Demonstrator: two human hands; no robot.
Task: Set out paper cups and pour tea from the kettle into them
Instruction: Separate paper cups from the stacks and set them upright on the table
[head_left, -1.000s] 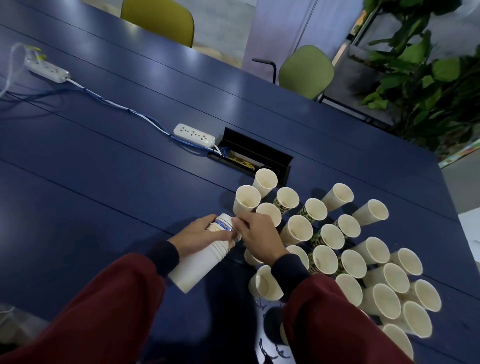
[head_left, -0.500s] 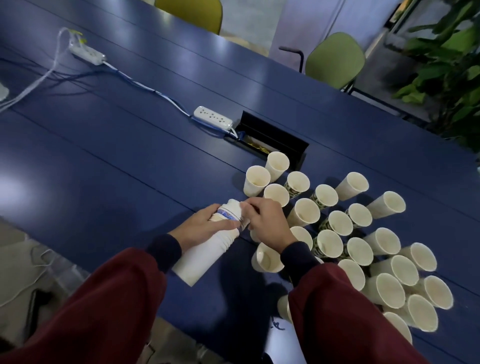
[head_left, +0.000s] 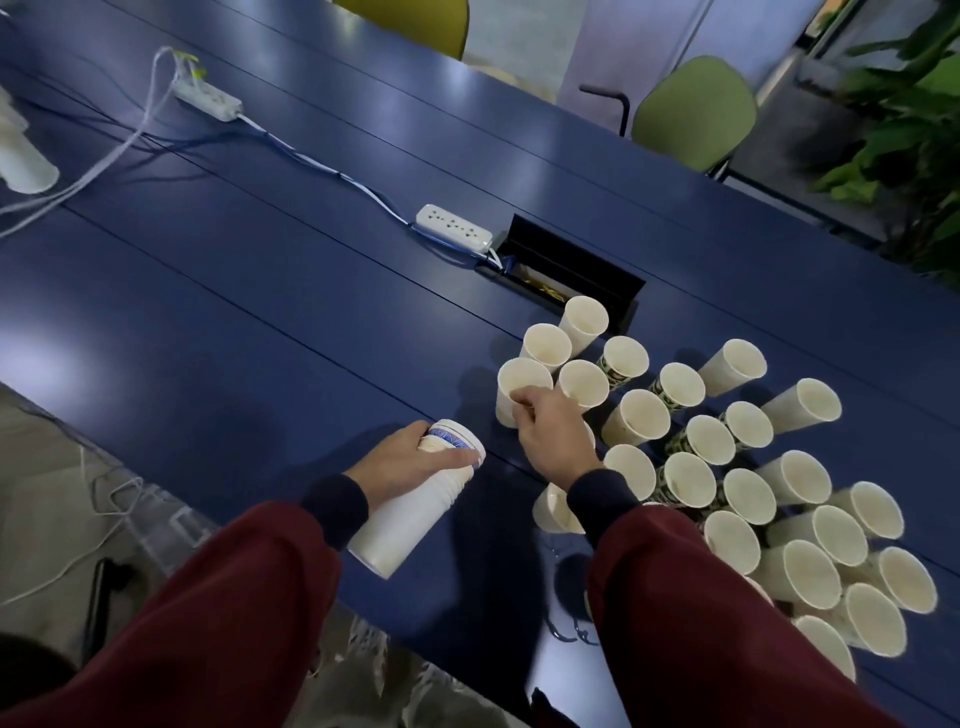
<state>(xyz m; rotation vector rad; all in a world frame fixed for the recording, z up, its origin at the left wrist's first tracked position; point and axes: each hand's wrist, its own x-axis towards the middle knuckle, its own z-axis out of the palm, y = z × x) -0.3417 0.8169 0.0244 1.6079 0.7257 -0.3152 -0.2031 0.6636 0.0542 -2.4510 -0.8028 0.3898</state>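
My left hand (head_left: 402, 460) grips a stack of nested white paper cups (head_left: 410, 512), tilted with its open end toward the table's middle. My right hand (head_left: 553, 439) pinches the rim of a single paper cup (head_left: 514, 389) standing upright at the left edge of the group. Several paper cups (head_left: 727, 467) stand upright and close together on the blue table (head_left: 260, 312), spreading to the right and toward the near edge. No kettle is in view.
A white power strip (head_left: 454, 228) with a blue cable lies beside an open black cable box (head_left: 571, 273) just behind the cups. A second power strip (head_left: 208, 101) sits far left. Green chairs (head_left: 693, 114) and a plant (head_left: 904, 130) stand beyond the table.
My right hand has pulled one cup off the stack and moved it forward and right, setting it down at the left edge of the group. My left hand still holds the stack.
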